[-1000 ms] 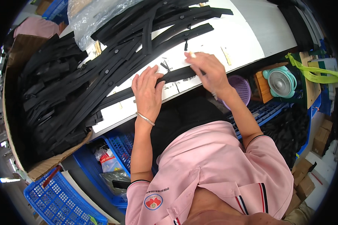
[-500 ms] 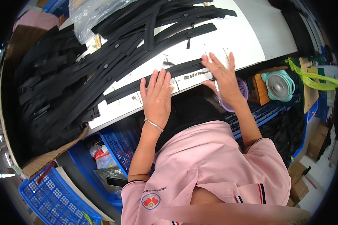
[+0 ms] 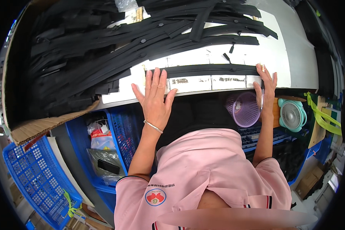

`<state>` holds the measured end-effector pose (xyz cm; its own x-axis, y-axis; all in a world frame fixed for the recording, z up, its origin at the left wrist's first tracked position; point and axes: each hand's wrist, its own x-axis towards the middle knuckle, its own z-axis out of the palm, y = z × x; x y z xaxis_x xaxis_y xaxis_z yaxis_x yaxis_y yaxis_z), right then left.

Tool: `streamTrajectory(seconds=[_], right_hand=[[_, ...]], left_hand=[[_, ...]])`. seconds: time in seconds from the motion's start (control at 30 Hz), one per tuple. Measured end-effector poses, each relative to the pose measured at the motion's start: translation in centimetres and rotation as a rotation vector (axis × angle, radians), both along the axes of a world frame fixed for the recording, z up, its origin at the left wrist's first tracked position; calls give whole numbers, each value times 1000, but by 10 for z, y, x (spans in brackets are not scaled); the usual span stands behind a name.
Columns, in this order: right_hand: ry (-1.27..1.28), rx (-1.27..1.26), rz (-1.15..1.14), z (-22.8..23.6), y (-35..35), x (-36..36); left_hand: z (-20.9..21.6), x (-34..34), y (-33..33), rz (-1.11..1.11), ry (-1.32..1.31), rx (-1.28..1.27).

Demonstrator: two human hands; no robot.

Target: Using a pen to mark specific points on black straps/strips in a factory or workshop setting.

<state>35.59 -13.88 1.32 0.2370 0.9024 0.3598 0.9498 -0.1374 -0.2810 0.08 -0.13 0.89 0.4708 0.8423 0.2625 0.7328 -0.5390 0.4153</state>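
A black zipper [image 3: 203, 70] lies nearly straight along the front of the white board [image 3: 278, 71], with its pull tab [image 3: 226, 58] sticking out on the far side. My left hand [image 3: 156, 100] rests flat at its left end, fingers spread and fingertips on the tape. At the right end, the fingertips of my right hand [image 3: 267, 86] touch the tape. A slim pen [image 3: 262, 97] is tucked in that right hand, pointing back toward me. Dark marks and thin lines show on the board below the zipper.
Many black zippers [image 3: 142, 50] are heaped behind and spill from a cardboard box [image 3: 53, 122] on the left. Below the table edge are a purple basket [image 3: 243, 111], a teal fan [image 3: 293, 115] and blue crates [image 3: 120, 140]. A blue basket [image 3: 42, 180] stands lower left.
The view has turned, so the board looks more level. My right hand has moved to the zipper's right end, and my left hand has spread at the left end.
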Motion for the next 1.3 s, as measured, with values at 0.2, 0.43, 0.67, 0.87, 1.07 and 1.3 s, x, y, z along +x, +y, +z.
streamTrajectory(seconds=[0.2,0.43,0.67,0.87,1.07,1.3], right_hand=[[236,194,-57,30,31,-46],[933,73,222,49,111,-151],[878,108,271,5,145,-182],[803,95,315,1,145,-182],[752,117,360,-2,146,-182],[890,57,374,4,143,-176]], left_hand=[[-4,0,-1,22,-53,34],[-7,-1,1,37,-91,35],[-6,2,1,30,-86,49],[-8,0,0,36,-81,47],[-9,0,1,31,-65,54],[-8,1,1,37,-72,63]])
